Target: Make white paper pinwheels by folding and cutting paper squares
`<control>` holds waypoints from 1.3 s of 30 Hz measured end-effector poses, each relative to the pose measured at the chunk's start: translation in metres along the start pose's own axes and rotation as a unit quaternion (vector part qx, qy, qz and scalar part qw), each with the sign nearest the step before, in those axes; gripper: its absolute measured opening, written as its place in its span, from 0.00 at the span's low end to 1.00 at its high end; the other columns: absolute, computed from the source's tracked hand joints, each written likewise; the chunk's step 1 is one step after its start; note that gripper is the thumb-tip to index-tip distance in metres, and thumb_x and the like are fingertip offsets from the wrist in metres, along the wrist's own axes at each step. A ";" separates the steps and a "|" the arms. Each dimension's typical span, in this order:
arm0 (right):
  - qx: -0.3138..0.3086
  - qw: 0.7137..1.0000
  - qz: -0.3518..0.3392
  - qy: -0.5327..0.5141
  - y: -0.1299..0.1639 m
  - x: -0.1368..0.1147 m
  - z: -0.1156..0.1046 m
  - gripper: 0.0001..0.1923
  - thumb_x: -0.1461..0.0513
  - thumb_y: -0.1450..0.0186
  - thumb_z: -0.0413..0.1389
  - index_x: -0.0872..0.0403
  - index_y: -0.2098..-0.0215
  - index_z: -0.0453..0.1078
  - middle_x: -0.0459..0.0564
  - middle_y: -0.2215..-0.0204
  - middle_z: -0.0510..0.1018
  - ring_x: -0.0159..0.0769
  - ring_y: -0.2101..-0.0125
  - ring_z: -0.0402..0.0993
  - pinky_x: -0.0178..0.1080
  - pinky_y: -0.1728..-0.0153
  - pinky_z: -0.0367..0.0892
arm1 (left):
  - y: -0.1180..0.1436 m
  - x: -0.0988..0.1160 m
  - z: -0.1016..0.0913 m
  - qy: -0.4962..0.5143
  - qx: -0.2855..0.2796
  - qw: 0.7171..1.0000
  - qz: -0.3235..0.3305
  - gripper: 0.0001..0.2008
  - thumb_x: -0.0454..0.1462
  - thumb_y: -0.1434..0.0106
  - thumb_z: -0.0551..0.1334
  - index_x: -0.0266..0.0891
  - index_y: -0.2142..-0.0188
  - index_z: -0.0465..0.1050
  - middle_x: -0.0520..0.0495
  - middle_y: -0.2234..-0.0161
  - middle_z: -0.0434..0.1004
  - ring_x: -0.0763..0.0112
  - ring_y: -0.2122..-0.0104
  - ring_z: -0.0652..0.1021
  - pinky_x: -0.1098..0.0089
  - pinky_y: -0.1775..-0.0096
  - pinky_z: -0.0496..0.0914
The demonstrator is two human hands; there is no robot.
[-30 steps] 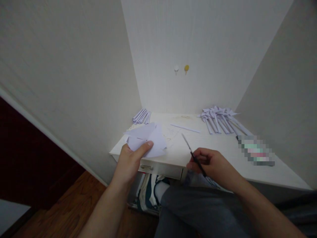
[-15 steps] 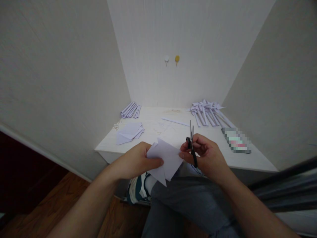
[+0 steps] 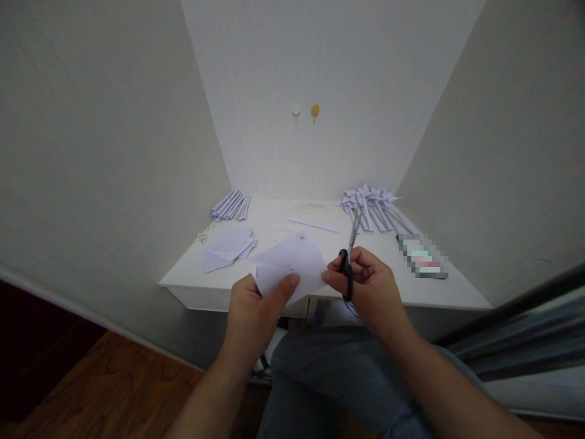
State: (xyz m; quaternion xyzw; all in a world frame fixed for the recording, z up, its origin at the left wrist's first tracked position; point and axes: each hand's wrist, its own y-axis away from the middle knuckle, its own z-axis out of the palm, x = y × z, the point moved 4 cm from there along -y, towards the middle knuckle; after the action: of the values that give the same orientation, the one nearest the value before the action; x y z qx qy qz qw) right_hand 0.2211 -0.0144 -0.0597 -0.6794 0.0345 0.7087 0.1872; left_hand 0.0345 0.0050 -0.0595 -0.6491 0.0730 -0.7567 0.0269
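Observation:
A white sheet of paper [image 3: 304, 259] with slits cut in from its edges is held over the desk's front edge. My left hand [image 3: 258, 308] is closed on its lower left part, the thumb lying flat on top near a small dark mark. At the sheet's right corner, the thumb and fingertips of my right hand [image 3: 372, 286] touch the paper. That same hand holds black-handled scissors [image 3: 350, 268], their blades pointing up and away from me. The finger loops are partly hidden by my fingers.
On the white desk [image 3: 274, 210] lie rolled paper sticks [image 3: 231, 205], loose paper sheets [image 3: 228, 247], a single thin stick [image 3: 314, 226] and several paper pinwheels [image 3: 372, 204]. A blurred-out phone-like object [image 3: 421, 256] rests at the right. Walls enclose the desk.
The paper has been turned in my left hand and sits slightly higher, with a different corner at the right fingers. The scissors' tips have tilted to the right. The whole view has shifted a little.

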 end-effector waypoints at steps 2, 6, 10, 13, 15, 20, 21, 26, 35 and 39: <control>-0.015 1.000 0.001 0.014 0.002 0.003 0.003 0.18 0.57 0.51 0.72 0.53 0.71 0.69 0.45 0.75 0.79 0.32 0.74 0.71 0.35 0.72 0.66 | -0.002 0.004 -0.001 -0.047 0.023 0.998 0.041 0.07 0.38 0.48 0.74 0.39 0.69 0.84 0.45 0.67 0.85 0.61 0.66 0.81 0.67 0.62 0.74; -0.041 0.999 0.028 0.009 0.004 0.011 0.006 0.18 0.57 0.50 0.72 0.53 0.71 0.70 0.45 0.74 0.79 0.32 0.75 0.70 0.34 0.73 0.64 | -0.007 0.011 -0.003 -0.111 0.009 0.992 0.062 0.03 0.37 0.46 0.72 0.39 0.72 0.84 0.48 0.72 0.82 0.65 0.70 0.78 0.70 0.65 0.71; -0.060 0.997 0.053 -0.007 0.005 0.014 0.009 0.19 0.56 0.52 0.73 0.53 0.71 0.69 0.45 0.75 0.79 0.30 0.77 0.68 0.33 0.76 0.61 | -0.008 0.006 -0.004 -0.108 0.000 0.993 0.045 0.07 0.40 0.44 0.71 0.38 0.71 0.84 0.48 0.72 0.82 0.65 0.70 0.76 0.70 0.66 0.69; -0.068 0.995 0.070 -0.014 0.006 0.013 0.011 0.20 0.56 0.54 0.74 0.53 0.73 0.69 0.43 0.78 0.77 0.28 0.79 0.65 0.33 0.77 0.59 | -0.009 -0.002 -0.008 -0.091 -0.011 0.995 0.032 0.09 0.42 0.45 0.72 0.38 0.70 0.83 0.48 0.72 0.81 0.66 0.71 0.76 0.71 0.68 0.69; -0.075 0.994 0.072 -0.016 0.006 0.013 0.013 0.19 0.57 0.53 0.74 0.53 0.73 0.69 0.43 0.78 0.77 0.28 0.79 0.65 0.33 0.77 0.59 | -0.010 -0.006 -0.010 -0.080 -0.025 0.996 0.018 0.10 0.43 0.44 0.72 0.37 0.71 0.83 0.48 0.74 0.80 0.67 0.72 0.75 0.71 0.70 0.68; -0.103 0.992 0.072 0.027 0.003 0.007 0.010 0.18 0.56 0.54 0.74 0.54 0.74 0.72 0.46 0.76 0.80 0.31 0.76 0.70 0.34 0.73 0.63 | -0.008 -0.009 -0.023 0.054 0.080 0.995 0.001 0.11 0.41 0.45 0.73 0.38 0.65 0.82 0.48 0.70 0.82 0.60 0.63 0.81 0.66 0.60 0.75; -0.118 0.989 0.080 0.043 0.003 0.005 0.010 0.18 0.55 0.55 0.74 0.54 0.74 0.73 0.48 0.75 0.81 0.32 0.75 0.71 0.35 0.73 0.64 | -0.007 -0.008 -0.026 0.089 0.104 0.991 0.004 0.12 0.40 0.46 0.73 0.39 0.63 0.82 0.48 0.69 0.83 0.58 0.60 0.81 0.65 0.57 0.75; -0.238 0.955 0.161 0.071 0.009 -0.001 0.014 0.16 0.55 0.53 0.72 0.55 0.71 0.78 0.48 0.75 0.81 0.32 0.78 0.72 0.35 0.75 0.66 | -0.003 0.001 -0.031 0.186 0.119 0.975 0.013 0.20 0.38 0.47 0.74 0.40 0.54 0.81 0.48 0.61 0.85 0.58 0.52 0.81 0.62 0.47 0.73; -0.332 0.914 0.175 0.155 0.014 0.004 0.007 0.15 0.51 0.42 0.64 0.55 0.69 0.81 0.46 0.81 0.77 0.33 0.80 0.70 0.34 0.78 0.61 | -0.006 0.011 -0.044 0.195 0.125 0.972 0.030 0.25 0.39 0.46 0.74 0.37 0.48 0.78 0.44 0.57 0.85 0.58 0.51 0.81 0.62 0.45 0.71; -0.325 0.925 0.135 0.146 0.012 0.001 0.007 0.16 0.50 0.41 0.64 0.55 0.70 0.81 0.49 0.78 0.79 0.35 0.77 0.72 0.35 0.75 0.63 | 0.002 0.010 -0.037 0.239 0.076 0.968 0.008 0.26 0.38 0.46 0.74 0.38 0.47 0.77 0.43 0.56 0.84 0.55 0.49 0.80 0.58 0.44 0.71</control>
State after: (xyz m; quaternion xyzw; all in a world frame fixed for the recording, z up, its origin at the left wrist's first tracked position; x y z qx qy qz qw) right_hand 0.2108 -0.0230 -0.0621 -0.7881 -0.0791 0.5922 -0.1482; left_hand -0.0034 0.0043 -0.0556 -0.4445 0.0249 -0.8931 0.0641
